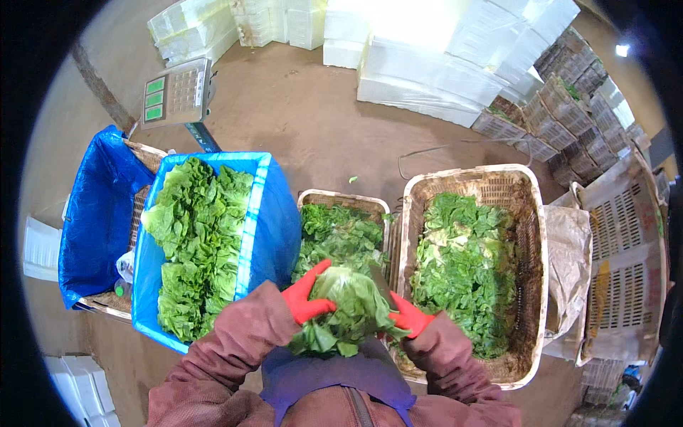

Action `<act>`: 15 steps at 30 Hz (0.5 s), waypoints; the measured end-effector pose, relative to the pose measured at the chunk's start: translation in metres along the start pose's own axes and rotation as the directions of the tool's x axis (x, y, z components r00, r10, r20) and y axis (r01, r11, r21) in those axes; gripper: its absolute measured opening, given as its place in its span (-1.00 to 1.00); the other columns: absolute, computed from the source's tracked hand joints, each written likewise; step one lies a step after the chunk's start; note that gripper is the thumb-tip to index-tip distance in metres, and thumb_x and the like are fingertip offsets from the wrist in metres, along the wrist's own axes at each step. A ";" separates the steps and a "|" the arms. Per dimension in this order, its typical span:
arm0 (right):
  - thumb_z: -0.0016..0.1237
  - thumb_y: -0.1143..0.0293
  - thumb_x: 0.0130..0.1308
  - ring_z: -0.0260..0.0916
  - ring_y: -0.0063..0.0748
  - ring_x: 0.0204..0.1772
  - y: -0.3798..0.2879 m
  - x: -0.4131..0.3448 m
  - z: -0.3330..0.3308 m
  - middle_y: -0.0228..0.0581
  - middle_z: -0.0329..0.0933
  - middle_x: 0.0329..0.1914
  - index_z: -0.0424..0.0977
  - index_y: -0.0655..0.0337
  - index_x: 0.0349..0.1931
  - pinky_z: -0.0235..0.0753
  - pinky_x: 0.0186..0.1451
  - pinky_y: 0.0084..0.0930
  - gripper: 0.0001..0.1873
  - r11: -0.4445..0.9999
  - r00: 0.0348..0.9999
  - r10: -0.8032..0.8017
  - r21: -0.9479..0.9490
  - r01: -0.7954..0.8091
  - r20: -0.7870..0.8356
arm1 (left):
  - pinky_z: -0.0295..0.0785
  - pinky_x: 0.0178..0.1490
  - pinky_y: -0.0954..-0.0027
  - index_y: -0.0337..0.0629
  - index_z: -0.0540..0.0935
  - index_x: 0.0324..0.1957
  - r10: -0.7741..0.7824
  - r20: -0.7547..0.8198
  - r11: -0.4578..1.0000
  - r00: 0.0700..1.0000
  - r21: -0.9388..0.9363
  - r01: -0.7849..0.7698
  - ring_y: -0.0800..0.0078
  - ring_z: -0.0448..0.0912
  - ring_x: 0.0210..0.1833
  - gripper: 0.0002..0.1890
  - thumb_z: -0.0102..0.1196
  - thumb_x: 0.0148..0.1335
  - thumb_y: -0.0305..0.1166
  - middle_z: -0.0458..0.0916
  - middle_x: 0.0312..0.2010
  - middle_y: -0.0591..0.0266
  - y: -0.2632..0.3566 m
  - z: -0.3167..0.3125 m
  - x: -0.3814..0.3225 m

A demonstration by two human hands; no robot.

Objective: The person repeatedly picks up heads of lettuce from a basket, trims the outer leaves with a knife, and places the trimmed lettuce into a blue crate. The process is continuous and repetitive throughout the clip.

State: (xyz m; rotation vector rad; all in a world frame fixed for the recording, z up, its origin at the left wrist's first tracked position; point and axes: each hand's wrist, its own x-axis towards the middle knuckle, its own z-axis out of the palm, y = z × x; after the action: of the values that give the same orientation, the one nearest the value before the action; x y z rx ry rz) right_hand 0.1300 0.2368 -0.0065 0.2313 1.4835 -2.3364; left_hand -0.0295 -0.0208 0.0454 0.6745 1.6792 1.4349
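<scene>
A head of leafy lettuce (349, 304) is held in front of my apron. My left hand (310, 298), in a red glove, grips its left side. My right hand (410, 316), also red-gloved, is at its right side; a dark flat blade (382, 283) rises beside that hand, its handle hidden. Behind the lettuce, a smaller crate (344, 195) contains loose green leaves (341, 235). To the left, a blue-lined container (272, 213) is packed with lettuce heads (200, 240). A large plastic crate (540, 267) on the right contains more lettuce (464, 272).
A digital scale display (176, 93) stands at the back left, near an open crate with a blue liner (101, 213). White foam boxes (427, 69) are stacked at the back. Stacked crates (555, 117) and a large slatted crate (621, 261) are at the right.
</scene>
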 end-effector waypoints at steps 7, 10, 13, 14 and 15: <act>0.22 0.50 0.16 0.51 -0.52 -0.23 -0.069 -0.017 0.035 -0.38 0.59 -0.18 0.46 0.20 0.16 0.50 -0.17 -0.50 -0.49 0.973 0.944 0.103 -0.164 -0.160 -0.313 | 0.39 0.14 0.14 -0.09 -0.05 0.48 -0.067 0.098 0.886 0.993 0.464 0.014 -0.10 0.54 0.06 -0.19 0.04 0.27 -0.22 0.54 0.03 -0.26 0.051 -0.001 0.000; 0.22 0.52 0.15 0.52 -0.52 -0.19 -0.101 -0.037 0.027 -0.38 0.60 -0.19 0.49 0.21 0.13 0.51 -0.08 -0.53 -0.51 0.930 0.980 -0.054 -0.367 -0.021 -0.193 | 0.41 0.06 0.17 0.01 0.15 0.43 -0.084 0.361 0.860 0.929 0.497 -0.115 0.04 0.58 0.03 -0.32 0.02 0.27 -0.27 0.59 -0.01 -0.10 0.054 -0.011 0.004; 0.22 0.53 0.13 0.52 -0.52 -0.14 -0.119 -0.052 0.006 -0.34 0.61 -0.14 0.51 0.25 0.11 0.51 -0.06 -0.50 -0.53 0.911 0.987 0.052 -0.397 -0.109 -0.153 | 0.42 0.06 0.18 -0.04 0.21 0.40 -0.639 0.122 0.495 0.760 0.821 0.284 0.03 0.58 0.02 -0.33 0.08 0.24 -0.28 0.59 -0.03 -0.13 0.063 -0.022 0.012; 0.21 0.53 0.13 0.52 -0.52 -0.12 -0.120 -0.057 -0.003 -0.32 0.61 -0.12 0.51 0.26 0.10 0.51 -0.04 -0.49 -0.53 0.921 0.976 0.108 -0.350 -0.170 -0.188 | 0.42 0.08 0.16 -0.04 0.24 0.38 -0.388 0.130 0.579 0.913 0.805 0.132 0.01 0.56 0.05 -0.30 0.14 0.18 -0.27 0.55 0.03 -0.11 0.061 -0.018 0.011; 0.21 0.53 0.13 0.52 -0.51 -0.09 -0.120 -0.059 -0.008 -0.31 0.62 -0.10 0.51 0.27 0.10 0.51 -0.02 -0.48 -0.54 0.927 0.964 0.169 -0.298 -0.227 -0.207 | 0.42 0.10 0.14 -0.04 0.27 0.37 -0.112 0.117 0.614 0.987 0.789 -0.024 0.00 0.54 0.08 -0.27 0.20 0.13 -0.26 0.51 0.10 -0.08 0.061 -0.010 0.004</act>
State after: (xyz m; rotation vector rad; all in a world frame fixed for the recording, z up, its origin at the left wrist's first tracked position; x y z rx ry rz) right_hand 0.1375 0.3025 0.1099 0.4897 1.8050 -1.9238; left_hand -0.0464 -0.0098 0.1034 1.1726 2.1659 0.4921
